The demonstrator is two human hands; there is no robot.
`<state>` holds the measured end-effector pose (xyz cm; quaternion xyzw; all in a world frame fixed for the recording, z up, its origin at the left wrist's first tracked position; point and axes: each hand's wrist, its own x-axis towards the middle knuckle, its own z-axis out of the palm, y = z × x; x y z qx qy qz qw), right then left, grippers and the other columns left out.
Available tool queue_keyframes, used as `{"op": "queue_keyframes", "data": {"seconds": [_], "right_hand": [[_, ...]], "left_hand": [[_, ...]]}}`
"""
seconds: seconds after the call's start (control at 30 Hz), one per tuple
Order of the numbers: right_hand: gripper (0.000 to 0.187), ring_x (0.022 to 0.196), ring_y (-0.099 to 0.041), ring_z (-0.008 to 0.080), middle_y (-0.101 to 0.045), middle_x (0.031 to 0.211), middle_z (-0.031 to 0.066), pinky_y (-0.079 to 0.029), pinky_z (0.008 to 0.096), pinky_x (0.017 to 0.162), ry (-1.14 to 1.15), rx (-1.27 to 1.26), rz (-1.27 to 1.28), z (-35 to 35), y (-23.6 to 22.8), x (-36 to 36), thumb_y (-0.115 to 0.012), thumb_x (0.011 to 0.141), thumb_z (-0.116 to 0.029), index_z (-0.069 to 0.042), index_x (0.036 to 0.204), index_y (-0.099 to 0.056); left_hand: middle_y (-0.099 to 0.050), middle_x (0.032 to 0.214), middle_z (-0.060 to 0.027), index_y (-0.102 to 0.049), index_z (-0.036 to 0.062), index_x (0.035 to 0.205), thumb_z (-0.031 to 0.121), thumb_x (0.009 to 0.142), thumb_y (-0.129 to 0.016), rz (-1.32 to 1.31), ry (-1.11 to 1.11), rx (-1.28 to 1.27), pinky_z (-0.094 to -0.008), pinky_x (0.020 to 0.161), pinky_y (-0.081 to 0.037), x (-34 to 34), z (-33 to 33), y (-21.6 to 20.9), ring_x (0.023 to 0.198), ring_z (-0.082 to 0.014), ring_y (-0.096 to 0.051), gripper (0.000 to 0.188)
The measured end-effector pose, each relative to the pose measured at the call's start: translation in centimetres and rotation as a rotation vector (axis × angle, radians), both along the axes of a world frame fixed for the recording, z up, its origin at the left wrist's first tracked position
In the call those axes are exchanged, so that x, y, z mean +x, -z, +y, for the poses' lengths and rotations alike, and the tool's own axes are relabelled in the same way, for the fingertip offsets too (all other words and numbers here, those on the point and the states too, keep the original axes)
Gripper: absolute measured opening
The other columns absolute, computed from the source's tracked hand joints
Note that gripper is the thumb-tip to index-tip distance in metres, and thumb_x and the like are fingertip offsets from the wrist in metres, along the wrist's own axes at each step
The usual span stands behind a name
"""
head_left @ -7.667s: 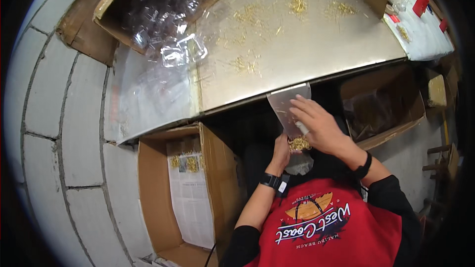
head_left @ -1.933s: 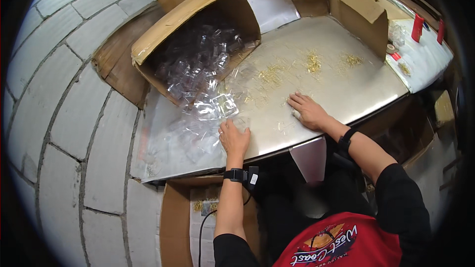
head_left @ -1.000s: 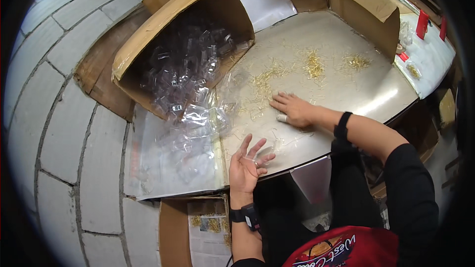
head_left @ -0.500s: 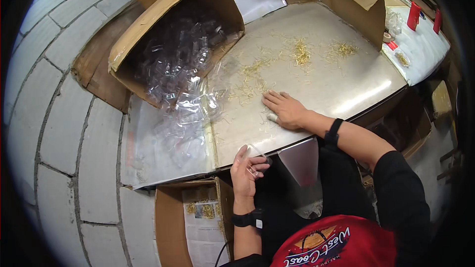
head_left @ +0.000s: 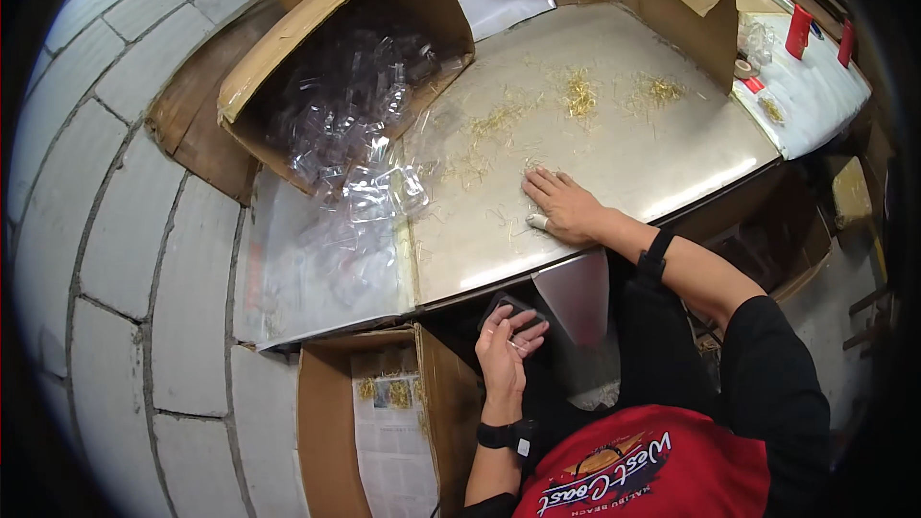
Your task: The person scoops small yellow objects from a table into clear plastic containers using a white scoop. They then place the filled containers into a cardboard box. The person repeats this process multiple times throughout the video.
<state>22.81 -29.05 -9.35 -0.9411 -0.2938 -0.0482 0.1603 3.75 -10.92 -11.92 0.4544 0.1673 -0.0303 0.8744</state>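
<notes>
Gold-coloured wire pins [head_left: 578, 94] lie loose over a metal-looking tabletop [head_left: 614, 187]; we count two compact heaps toward the far right and one longer, thinner scatter left of them, the single pins too many to number.

We see two bare hands. The right hand [head_left: 566, 208] lies palm down near the table's front edge, fingers extended, grasping nothing that shows; we cannot tell whether pins sit beneath the palm. One of its digits wears a pale wrap [head_left: 539, 222]. The left hand [head_left: 505, 357] is off the table, just below that edge, fingers curled about one small clear plastic case [head_left: 519, 344]; we cannot make out its contents.

Each wrist carries one black strap, two in all. One tapered translucent chute [head_left: 574, 295] hangs from the table edge, between the left hand and the right forearm.

Upper left, one tipped cardboard box [head_left: 288, 41] opens toward us, with clear plastic cases [head_left: 360, 125] heaped inside and spilling out, beyond our counting. Below the table we note one carton [head_left: 326, 422] at left, lined with printed paper [head_left: 391, 451] and bearing at least two gold clusters [head_left: 398, 393], and another carton [head_left: 801, 264] at right. Two red upright objects [head_left: 798, 34] stand on the white covering, far right.
</notes>
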Motion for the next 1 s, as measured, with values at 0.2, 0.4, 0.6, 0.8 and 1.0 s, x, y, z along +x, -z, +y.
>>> {"op": "queue_keyframes", "data": {"seconds": [0.2, 0.4, 0.6, 0.8, 1.0], "right_hand": [[0.041, 0.104, -0.059, 0.0312, -0.060, 0.113, 0.0159, -0.047, 0.0391, 0.088, 0.073, 0.539, -0.035, -0.3, -4.0, -10.2, -0.060, 0.087, -0.033, -0.004, 0.116, -0.058], [0.018, 0.073, -0.066, 0.0314, -0.065, 0.080, 0.0173, -0.051, 0.0370, 0.063, 0.054, 0.801, 0.350, 0.0, -0.7, -15.4, -0.061, 0.083, -0.016, -0.005, 0.098, -0.063], [0.015, 0.072, -0.066, 0.0337, -0.065, 0.074, 0.0180, -0.052, 0.0397, 0.066, -0.229, 0.298, 0.351, -1.9, -1.5, -14.7, -0.060, 0.081, -0.012, -0.002, 0.092, -0.065], [0.044, 0.116, -0.051, 0.0358, -0.056, 0.121, 0.0228, -0.042, 0.0398, 0.097, 0.214, 0.522, -0.084, -4.2, -1.2, -3.0, -0.057, 0.087, -0.033, -0.004, 0.119, -0.058], [0.058, 0.135, -0.031, 0.0330, -0.037, 0.143, 0.0176, -0.023, 0.0457, 0.111, 0.040, 0.181, 0.088, -0.1, -0.2, 2.9, -0.046, 0.092, -0.044, -0.007, 0.136, -0.043]], "left_hand": [[-0.058, 0.120, -0.0206, -0.044, 0.0039, 0.119, 0.016, 0.096, -0.043, -0.044, -0.173, 0.044, -0.0368, 0.082, -0.053, -0.2, -1.2, -0.6, 0.105, -0.0303, -0.061, 0.026], [-0.056, 0.120, -0.0219, -0.042, 0.0015, 0.124, 0.015, 0.096, -0.047, -0.088, -0.107, -0.003, -0.0355, 0.082, -0.053, -1.1, -4.6, -0.9, 0.101, -0.0270, -0.062, 0.032], [-0.057, 0.119, -0.0226, -0.044, 0.0005, 0.126, 0.017, 0.095, -0.047, -0.011, 0.333, 0.023, -0.0305, 0.058, -0.059, -2.1, -1.7, -1.7, 0.089, -0.0348, -0.067, 0.035], [-0.055, 0.121, -0.0244, -0.047, -0.0017, 0.121, 0.021, 0.096, -0.048, 0.111, 0.199, 0.010, -0.0307, 0.058, -0.059, -5.0, 1.5, 3.1, 0.092, -0.0351, -0.066, 0.034], [-0.053, 0.127, -0.0216, -0.042, -0.0015, 0.128, 0.040, 0.099, -0.037, 0.309, 0.357, -0.005, -0.0318, 0.066, -0.054, -3.9, -2.8, 8.6, 0.100, -0.0368, -0.064, 0.051]]}}
